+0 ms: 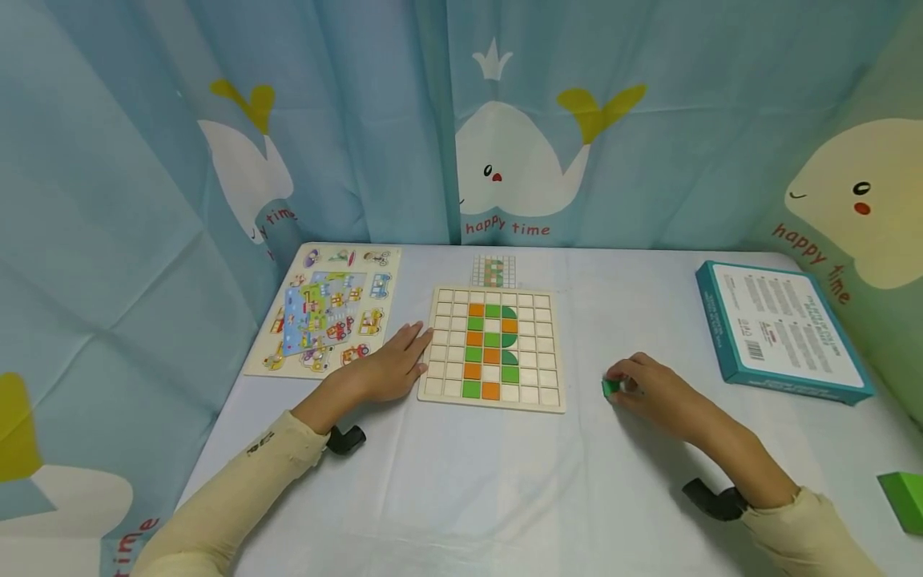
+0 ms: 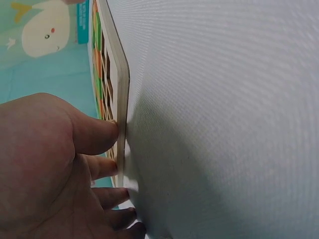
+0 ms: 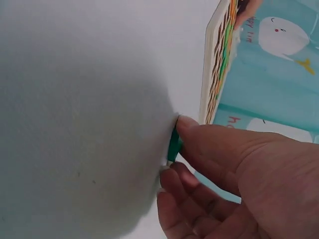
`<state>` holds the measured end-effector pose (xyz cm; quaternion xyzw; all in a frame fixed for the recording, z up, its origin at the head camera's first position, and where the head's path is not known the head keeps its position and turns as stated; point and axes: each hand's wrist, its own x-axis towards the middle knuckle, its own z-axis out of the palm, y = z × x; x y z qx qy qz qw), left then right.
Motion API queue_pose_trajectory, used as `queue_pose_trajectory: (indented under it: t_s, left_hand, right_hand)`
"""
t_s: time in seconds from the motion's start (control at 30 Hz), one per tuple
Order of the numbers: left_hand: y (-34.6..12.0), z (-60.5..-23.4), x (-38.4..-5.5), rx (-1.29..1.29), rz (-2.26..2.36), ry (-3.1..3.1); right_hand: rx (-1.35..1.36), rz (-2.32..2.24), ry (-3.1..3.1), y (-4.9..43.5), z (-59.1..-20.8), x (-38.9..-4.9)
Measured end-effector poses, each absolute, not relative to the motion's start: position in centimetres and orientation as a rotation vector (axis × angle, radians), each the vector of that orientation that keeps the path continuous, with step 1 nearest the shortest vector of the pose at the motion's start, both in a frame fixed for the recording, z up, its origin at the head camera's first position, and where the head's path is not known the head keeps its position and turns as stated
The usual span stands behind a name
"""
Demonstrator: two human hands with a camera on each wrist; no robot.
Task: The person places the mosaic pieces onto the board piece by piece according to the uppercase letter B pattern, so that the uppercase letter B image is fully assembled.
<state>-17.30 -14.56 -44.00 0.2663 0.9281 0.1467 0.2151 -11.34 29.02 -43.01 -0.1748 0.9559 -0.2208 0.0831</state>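
Note:
A wooden grid board (image 1: 530, 361) lies flat on the white table, with orange, light green and rounded dark green tiles filling its middle columns. My left hand (image 1: 392, 365) rests along the board's left side; its fingers are mostly straight and touch the edge, as the left wrist view shows at the board's side (image 2: 122, 84). Right of the board, close to the tabletop, my right hand (image 1: 659, 397) pinches a small dark green tile (image 1: 610, 389) between thumb and fingers. In the right wrist view that tile (image 3: 174, 145) appears nearly edge-on, and the fingers partly hide its shape.
A small pattern card (image 1: 493, 272) lies just behind the board. On the left is a picture puzzle board (image 1: 263, 365) with a blue illustrated card (image 1: 294, 320) on top. A teal box (image 1: 786, 328) sits at the right, and a green block (image 1: 903, 498) near the right edge.

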Motion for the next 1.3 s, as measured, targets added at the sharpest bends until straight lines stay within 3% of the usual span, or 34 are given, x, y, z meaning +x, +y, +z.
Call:
queue_pose_trajectory:
  t_s: [0.87,1.3]
  left_hand:
    - [-14.5,-44.2,-17.5,0.737,0.406,2.57]
    - [-14.5,-44.2,-17.4,0.735,0.415,2.573]
  right_hand:
    - [-0.48,-0.71,2.915,27.8,-43.8,-11.4]
    - [-0.585,-0.692,2.973,27.2,-44.1,-11.4]
